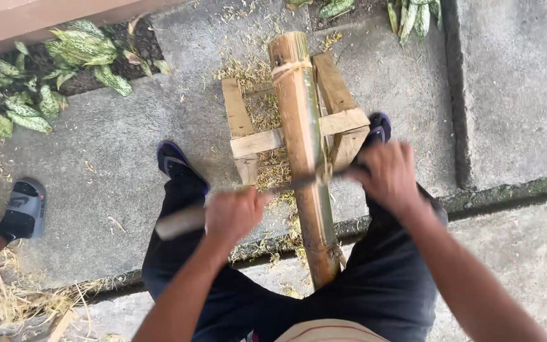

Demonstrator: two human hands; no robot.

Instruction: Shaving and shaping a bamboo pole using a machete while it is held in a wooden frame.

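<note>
- A long brown bamboo pole (304, 158) is lying along a small wooden trestle stand (252, 142) on the grey concrete floor (121, 164), its near end reaching between the person's knees.
- Open concrete is lying to the left and right of the stand; a raised concrete kerb (460, 95) is running along the right, and green spotted leafy plants (58, 69) are edging the upper left.
- A thin dark blade (286, 185) is lying crosswise on the pole.
- The left hand (232, 215) is closing in a fist around the blade's pale handle (182, 221).
- The right hand (387, 174) is gripping the blade's other end, fingers curled tight.
- Both forearms are reaching forward, wrists angled inward.
- Another person's foot in a grey slide sandal (25, 209) is standing at the far left.
</note>
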